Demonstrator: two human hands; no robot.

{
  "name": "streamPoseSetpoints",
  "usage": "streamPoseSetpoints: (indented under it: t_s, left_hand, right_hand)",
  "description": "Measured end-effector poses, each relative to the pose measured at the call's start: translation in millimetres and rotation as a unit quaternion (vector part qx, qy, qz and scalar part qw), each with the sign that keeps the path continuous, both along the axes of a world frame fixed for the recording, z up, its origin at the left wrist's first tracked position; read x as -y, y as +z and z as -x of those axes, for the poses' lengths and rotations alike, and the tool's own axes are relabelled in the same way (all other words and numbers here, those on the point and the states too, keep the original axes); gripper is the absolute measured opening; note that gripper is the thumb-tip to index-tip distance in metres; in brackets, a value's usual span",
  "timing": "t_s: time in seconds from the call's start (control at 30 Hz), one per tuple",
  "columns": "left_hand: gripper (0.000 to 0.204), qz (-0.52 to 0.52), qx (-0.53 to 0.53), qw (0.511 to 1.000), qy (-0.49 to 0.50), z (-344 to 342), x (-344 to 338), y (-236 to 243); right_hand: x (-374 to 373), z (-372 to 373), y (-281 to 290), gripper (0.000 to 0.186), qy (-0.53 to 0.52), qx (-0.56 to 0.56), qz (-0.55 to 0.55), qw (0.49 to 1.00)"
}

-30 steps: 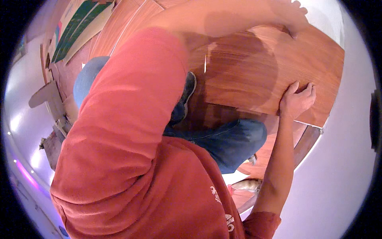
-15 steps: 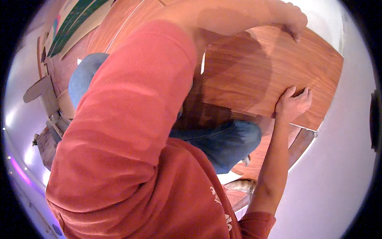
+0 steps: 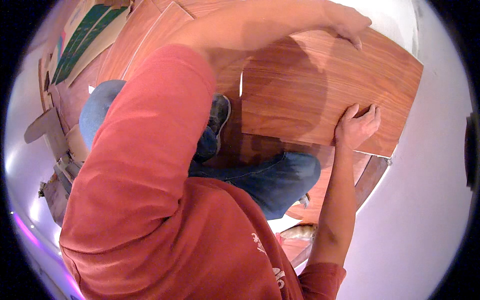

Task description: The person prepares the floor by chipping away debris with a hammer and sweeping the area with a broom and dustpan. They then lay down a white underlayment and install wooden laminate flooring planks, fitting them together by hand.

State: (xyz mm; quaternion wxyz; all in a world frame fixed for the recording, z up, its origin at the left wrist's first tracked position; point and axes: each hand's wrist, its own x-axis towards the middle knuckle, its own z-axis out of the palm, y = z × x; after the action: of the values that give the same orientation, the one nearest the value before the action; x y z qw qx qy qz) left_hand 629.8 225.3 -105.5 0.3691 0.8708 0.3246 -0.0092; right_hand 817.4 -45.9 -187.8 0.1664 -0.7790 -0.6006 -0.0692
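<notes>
A reddish wood-grain board (image 3: pixel 300 85) lies before me against the wall at the right. My left hand (image 3: pixel 352 27) reaches across to the board's upper right edge, its fingers curled onto that edge; my red-sleeved upper arm covers much of the view's left middle. My right hand (image 3: pixel 357 125) rests on the board near its lower right part, fingers bent and apart on the surface. Below the board are my jeans-clad leg (image 3: pixel 280 180) and a dark shoe (image 3: pixel 220 115).
More wood-grain boards (image 3: pixel 150 35) lie at the upper left, beside green-and-tan cardboard (image 3: pixel 87 35). Tan scraps (image 3: pixel 50 130) lie at the far left. A pale wall (image 3: pixel 425 190) runs along the right, with a narrow darker strip (image 3: pixel 367 185) at its foot below the board.
The whole view has shifted slightly, with the board and both hands sitting farther left in the picture. The shoe, hidden half a second ago, shows again. Both hands remain on the board.
</notes>
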Motion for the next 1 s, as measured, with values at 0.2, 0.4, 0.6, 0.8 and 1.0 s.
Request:
streamPoseSetpoints:
  t_s: [0.2, 0.4, 0.6, 0.8, 1.0]
  left_hand:
    - [0.067, 0.001, -0.010, 1.000, 0.002, 0.5, 3.5, 9.9]
    - [0.067, 0.000, -0.002, 1.000, -0.016, -0.3, -2.0, -2.6]
    - [0.067, -0.019, -0.010, 0.999, -0.023, 2.1, -4.6, -7.0]
    - [0.079, -0.023, -0.048, 0.998, -0.038, -14.2, -7.0, -8.2]
    - [0.092, -0.037, -0.060, 0.997, -0.042, -22.6, -9.4, -11.6]
  right_hand:
    - [-1.0, 2.6, 2.4, 0.057, -0.004, 0.004, 0.007, 1.000]
    - [-1.0, 0.9, 2.3, 0.055, -0.003, 0.004, 0.004, 1.000]
    - [-2.8, 2.3, 1.5, 0.055, 0.007, 0.001, -0.004, 1.000]
    - [-1.5, -2.8, 6.2, 0.053, -0.018, -0.024, 0.053, 0.998]
    - [-2.8, -5.6, -4.8, 0.056, -0.036, -0.018, -0.004, 0.999]
